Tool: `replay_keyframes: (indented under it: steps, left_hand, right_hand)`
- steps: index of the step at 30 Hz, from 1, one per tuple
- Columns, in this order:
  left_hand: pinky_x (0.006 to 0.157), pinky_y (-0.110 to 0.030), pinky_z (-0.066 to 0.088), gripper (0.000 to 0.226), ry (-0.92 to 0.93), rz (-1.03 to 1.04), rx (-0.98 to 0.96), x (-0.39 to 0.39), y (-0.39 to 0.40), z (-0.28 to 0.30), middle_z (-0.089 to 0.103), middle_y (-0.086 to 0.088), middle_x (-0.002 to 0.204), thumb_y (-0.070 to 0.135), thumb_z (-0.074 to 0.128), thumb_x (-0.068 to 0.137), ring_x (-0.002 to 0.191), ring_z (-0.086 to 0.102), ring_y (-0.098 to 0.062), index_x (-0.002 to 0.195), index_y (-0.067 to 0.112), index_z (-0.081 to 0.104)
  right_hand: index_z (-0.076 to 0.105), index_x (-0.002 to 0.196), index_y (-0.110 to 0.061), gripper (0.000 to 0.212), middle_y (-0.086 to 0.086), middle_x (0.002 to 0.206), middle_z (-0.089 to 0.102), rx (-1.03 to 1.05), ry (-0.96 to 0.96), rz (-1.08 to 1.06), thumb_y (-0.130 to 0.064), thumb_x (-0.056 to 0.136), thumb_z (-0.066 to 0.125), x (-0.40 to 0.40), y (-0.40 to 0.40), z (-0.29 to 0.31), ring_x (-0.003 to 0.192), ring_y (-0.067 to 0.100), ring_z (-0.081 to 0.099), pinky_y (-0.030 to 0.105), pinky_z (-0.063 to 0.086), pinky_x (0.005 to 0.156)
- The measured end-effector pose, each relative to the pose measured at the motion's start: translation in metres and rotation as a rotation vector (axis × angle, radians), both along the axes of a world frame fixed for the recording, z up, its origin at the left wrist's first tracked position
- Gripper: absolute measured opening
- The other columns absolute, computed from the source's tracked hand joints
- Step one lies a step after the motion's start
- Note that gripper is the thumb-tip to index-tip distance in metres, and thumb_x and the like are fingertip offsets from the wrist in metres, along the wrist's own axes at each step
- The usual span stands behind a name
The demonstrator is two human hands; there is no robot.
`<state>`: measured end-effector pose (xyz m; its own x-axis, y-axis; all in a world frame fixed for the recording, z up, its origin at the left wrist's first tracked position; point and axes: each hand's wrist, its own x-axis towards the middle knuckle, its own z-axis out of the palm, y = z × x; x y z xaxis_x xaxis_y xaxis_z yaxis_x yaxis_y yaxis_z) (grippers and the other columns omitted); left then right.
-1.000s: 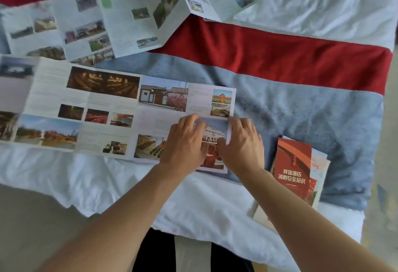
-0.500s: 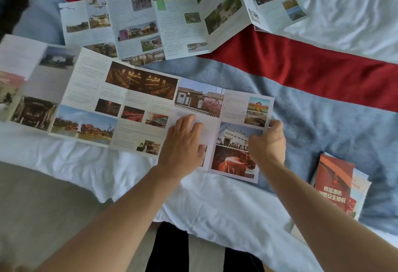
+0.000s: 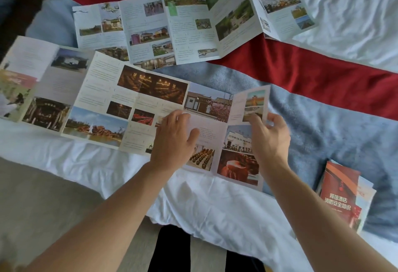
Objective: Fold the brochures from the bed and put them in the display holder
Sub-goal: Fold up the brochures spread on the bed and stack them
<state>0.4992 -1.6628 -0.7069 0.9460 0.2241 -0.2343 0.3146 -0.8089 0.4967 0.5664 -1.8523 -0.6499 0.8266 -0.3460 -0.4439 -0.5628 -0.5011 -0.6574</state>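
Note:
A long unfolded brochure (image 3: 97,99) with photo panels lies across the near side of the bed. My left hand (image 3: 174,140) rests flat on its lower middle panels. My right hand (image 3: 269,134) pinches the brochure's right end panel (image 3: 252,108), which stands lifted off the bed. A second unfolded brochure (image 3: 168,28) lies farther back, its right panels creased upward. A stack of folded red brochures (image 3: 342,192) sits at the right. No display holder is in view.
The bed has a white sheet (image 3: 215,207), a blue-grey blanket (image 3: 323,134) and a red band (image 3: 312,73). The floor (image 3: 43,196) shows at the lower left, by the bed's near edge.
My right hand moved from beside the left one to the right edge and has lifted the end panel. The view shifted, so the brochures appear farther right.

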Motion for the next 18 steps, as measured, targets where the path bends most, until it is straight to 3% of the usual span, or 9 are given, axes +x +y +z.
replay_keyframes:
  steps: [3,7,11,13,18]
  left_hand:
    - [0.095,-0.031,0.042,0.033,-0.01,0.118,-0.164,0.007,0.008,0.005,0.053,0.001,0.126,0.039,0.044,0.1,0.112,0.047,-0.015,0.121,0.016,0.055]
    - [0.091,-0.033,0.045,0.031,-0.041,0.279,-0.302,0.012,0.027,0.014,0.057,0.002,0.117,0.037,0.041,0.101,0.107,0.051,-0.014,0.115,0.017,0.059]
    - [0.091,-0.031,0.047,0.026,-0.075,0.286,-0.3,0.01,0.044,0.014,0.06,-0.001,0.114,0.031,0.045,0.102,0.106,0.054,-0.016,0.112,0.013,0.061]
    - [0.092,-0.026,0.044,0.024,-0.079,0.224,-0.214,0.005,0.05,0.011,0.059,-0.002,0.119,0.028,0.053,0.098,0.11,0.053,-0.015,0.115,0.012,0.061]
    - [0.097,-0.028,0.036,0.037,-0.074,0.038,-0.051,-0.005,0.057,0.004,0.056,-0.008,0.122,0.02,0.069,0.085,0.113,0.05,-0.022,0.118,0.006,0.06]
  right_hand:
    - [0.066,0.102,-0.029,0.042,-0.01,0.078,0.072,0.004,-0.026,0.166,-0.062,0.081,0.05,-0.004,0.021,0.01,0.079,0.014,0.069,0.04,0.055,0.08]
    - [0.069,0.103,-0.032,0.057,-0.009,0.105,0.069,-0.056,-0.006,0.426,-0.074,0.081,0.037,-0.017,0.051,0.002,0.099,0.016,0.063,0.036,0.049,0.081]
    - [0.064,0.125,-0.026,0.045,-0.004,0.134,0.054,-0.269,-0.022,0.715,-0.054,0.09,0.054,-0.028,0.061,-0.025,0.124,0.019,0.048,0.04,0.047,0.092]
    - [0.058,0.132,-0.022,0.049,0.0,0.141,0.045,-0.336,-0.02,0.714,-0.044,0.088,0.061,-0.03,0.06,-0.036,0.128,0.023,0.043,0.044,0.046,0.097]
    - [0.033,0.144,-0.017,0.068,0.009,0.135,0.044,-0.264,0.039,0.392,-0.027,0.084,0.066,-0.027,0.064,-0.045,0.122,0.029,0.044,0.043,0.043,0.089]
